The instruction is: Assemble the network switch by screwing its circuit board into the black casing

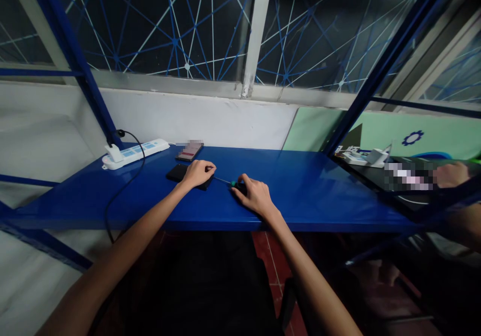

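My right hand [253,195] is closed round the dark and green handle of a screwdriver [233,183], low over the blue table. The screwdriver's thin metal shaft points left, towards my other hand. My left hand [198,173] rests over a flat black rectangular object [175,172] and covers part of it. Its thumb and fingers are drawn together near the shaft's tip; whatever is between them is too small to make out. Just behind the black object lies a phone [190,150], its screen lit and partly blurred.
A white power strip [137,153] with a plugged-in adapter stands at the back left. Its black cable [122,193] runs over the table's front edge. Blue frame posts rise on both sides. At right, another person's hand [451,174] is over a dark surface near a white power strip [358,158].
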A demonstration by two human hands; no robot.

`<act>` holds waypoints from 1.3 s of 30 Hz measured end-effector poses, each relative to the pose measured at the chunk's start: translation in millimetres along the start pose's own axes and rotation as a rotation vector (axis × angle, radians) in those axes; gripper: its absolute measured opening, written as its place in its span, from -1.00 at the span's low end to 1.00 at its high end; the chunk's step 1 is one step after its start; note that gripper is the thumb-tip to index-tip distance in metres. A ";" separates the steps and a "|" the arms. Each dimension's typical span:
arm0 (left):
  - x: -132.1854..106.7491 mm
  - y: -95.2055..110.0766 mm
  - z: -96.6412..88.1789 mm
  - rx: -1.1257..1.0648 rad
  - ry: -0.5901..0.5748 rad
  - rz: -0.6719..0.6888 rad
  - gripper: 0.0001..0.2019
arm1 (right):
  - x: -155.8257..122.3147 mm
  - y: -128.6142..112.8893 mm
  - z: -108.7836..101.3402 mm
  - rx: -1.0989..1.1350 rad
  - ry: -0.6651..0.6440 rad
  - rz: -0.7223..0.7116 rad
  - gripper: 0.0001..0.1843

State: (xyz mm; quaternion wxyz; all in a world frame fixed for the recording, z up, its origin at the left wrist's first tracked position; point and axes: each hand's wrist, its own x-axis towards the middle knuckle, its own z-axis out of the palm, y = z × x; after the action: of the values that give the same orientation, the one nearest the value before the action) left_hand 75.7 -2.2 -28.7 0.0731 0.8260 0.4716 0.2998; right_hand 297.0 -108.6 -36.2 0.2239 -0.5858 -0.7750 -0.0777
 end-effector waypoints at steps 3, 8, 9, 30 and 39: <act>-0.2 -0.6 0.3 0.004 0.002 -0.003 -0.77 | -0.9 -1.5 -1.4 0.025 0.030 0.008 -0.65; 0.9 -2.9 1.5 0.002 -0.007 -0.001 -0.76 | -1.2 1.2 -1.3 0.004 0.044 0.012 -0.64; 1.1 -3.4 1.8 0.000 -0.008 0.000 -0.76 | -1.2 2.0 -1.1 -0.016 0.036 0.016 -0.63; 0.5 -0.9 0.8 0.009 -0.005 0.000 -0.77 | -0.1 1.7 0.1 -0.062 -0.057 -0.010 -0.75; -0.1 0.7 0.0 0.003 -0.005 -0.005 -0.78 | -1.3 -2.3 -3.2 -0.018 0.003 -0.005 -0.62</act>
State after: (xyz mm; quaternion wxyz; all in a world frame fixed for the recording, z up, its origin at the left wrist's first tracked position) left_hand 76.1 -2.7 -28.5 0.0738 0.8257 0.4740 0.2968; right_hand 296.0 -111.7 -33.5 0.2197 -0.5857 -0.7754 -0.0859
